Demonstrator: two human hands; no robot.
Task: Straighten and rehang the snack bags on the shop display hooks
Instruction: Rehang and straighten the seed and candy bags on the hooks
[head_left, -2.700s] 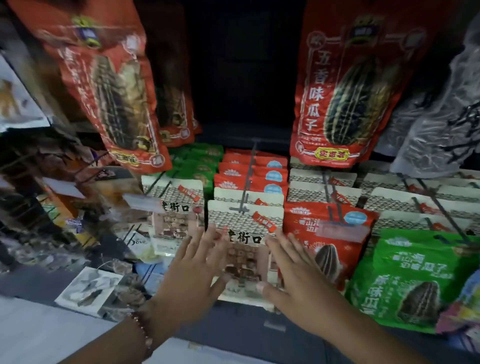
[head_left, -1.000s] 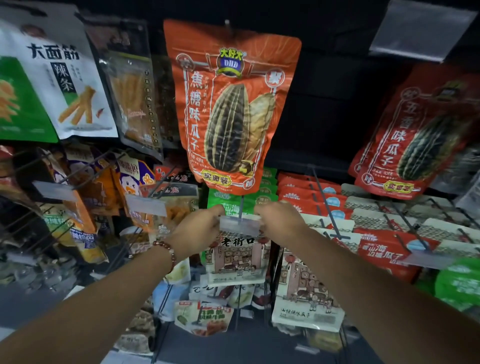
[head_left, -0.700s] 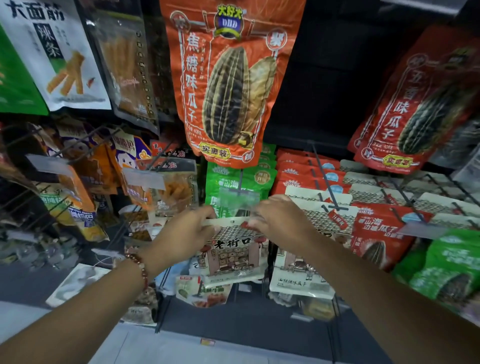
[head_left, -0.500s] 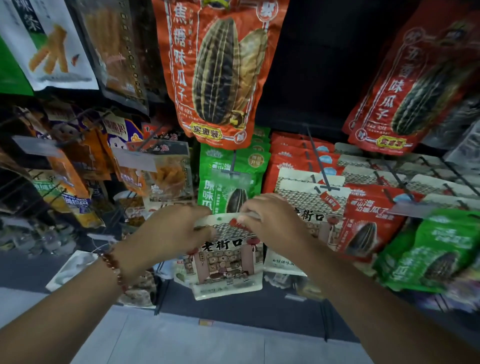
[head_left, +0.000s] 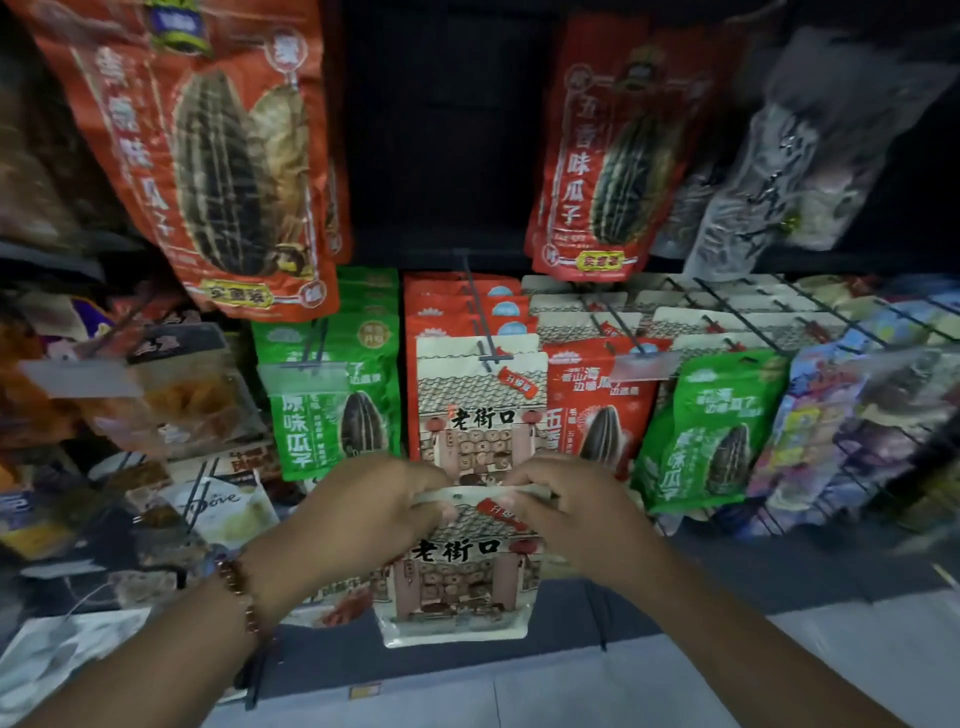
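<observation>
Both hands were clamped on the top edge of one cream snack bag (head_left: 457, 577), the left hand (head_left: 374, 512) pinching its upper left corner and the right hand (head_left: 566, 506) its upper right, so that the bag hung flat between them, off any hook and in front of the lower part of the display. Its small hang hole showed just below the top seam, near the left fingers. Directly above and behind it hung a matching cream bag (head_left: 480, 410) at the front of a row on a dark display hook (head_left: 480, 322), with a green seed bag (head_left: 332, 395) to the left and a red seed bag (head_left: 597, 405) to the right. The step in hand looked like rehanging: the bag was held squared up but not yet threaded. The next move would seem to call for raising it to the hook's tip, lining the hole up with the wire, and sliding it back against its fellows without letting the top edge buckle. The tip itself was hard to make out against the front bag.
</observation>
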